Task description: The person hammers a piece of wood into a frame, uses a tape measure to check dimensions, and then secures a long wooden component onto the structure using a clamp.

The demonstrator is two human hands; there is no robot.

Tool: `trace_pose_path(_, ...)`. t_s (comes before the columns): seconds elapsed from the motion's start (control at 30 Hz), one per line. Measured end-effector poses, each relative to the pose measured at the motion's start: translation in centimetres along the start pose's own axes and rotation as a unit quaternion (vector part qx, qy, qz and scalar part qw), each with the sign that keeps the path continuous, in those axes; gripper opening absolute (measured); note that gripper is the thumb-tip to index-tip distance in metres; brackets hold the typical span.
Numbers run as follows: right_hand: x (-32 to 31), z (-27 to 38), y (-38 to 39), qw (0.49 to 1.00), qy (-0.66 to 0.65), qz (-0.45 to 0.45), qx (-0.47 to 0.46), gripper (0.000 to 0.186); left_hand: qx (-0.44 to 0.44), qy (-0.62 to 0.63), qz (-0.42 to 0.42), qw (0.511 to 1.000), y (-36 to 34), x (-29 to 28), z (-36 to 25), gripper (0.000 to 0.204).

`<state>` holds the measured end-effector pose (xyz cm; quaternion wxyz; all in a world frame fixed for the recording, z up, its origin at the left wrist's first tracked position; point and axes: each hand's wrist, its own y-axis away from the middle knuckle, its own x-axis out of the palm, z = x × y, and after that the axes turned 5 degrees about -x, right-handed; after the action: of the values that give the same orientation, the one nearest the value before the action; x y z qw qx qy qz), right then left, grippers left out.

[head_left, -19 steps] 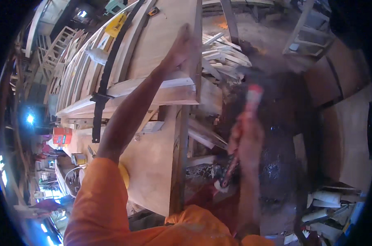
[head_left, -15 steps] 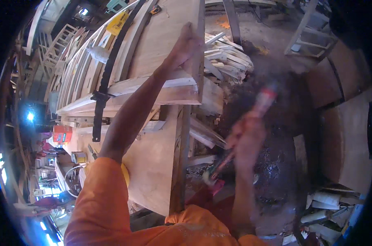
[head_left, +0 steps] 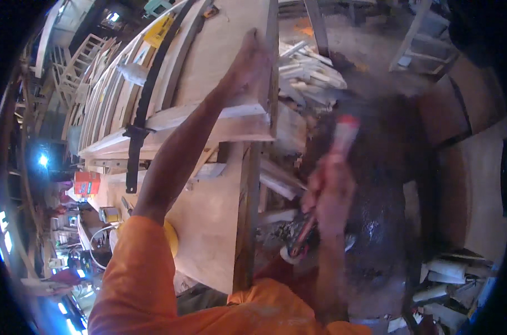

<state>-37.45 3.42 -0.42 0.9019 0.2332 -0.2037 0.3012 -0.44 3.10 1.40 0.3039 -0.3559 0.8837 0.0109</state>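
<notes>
Tool (head_left: 343, 139) in right hand (head_left: 333, 190), red end (head_left: 348, 120) farther left than just before

The right hand (head_left: 333, 187) grips a blurred, red-ended tool (head_left: 345, 134); left of that grip and farther out, the left hand (head_left: 250, 60) lies against a wooden panel (head_left: 209, 61). Beyond the grip, pale wood strips (head_left: 312, 71) lie heaped.
</notes>
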Motion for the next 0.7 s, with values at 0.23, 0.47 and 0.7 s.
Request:
trace_pose_path(0.23, 1.7, -0.4, 0.4, 0.981, 0.021, 0.184, 0.057, 0.040, -0.014, 0.210, 0.080, 0.974, -0.2, -0.1, 0.0, 0.089)
trace_pose_path(0.47, 3.4, 0.0, 0.9, 0.998, -0.059, -0.007, -0.001, 0.033, -0.003, 0.010, 0.017, 1.000, -0.5, -0.3, 0.9, 0.089)
trace_pose_path(0.7, 1.5, 0.2, 0.7, 0.999, -0.038, -0.003, -0.007, 0.034, -0.028, 0.013, 0.031, 0.999, 0.0, -0.4, 1.0, 0.083)
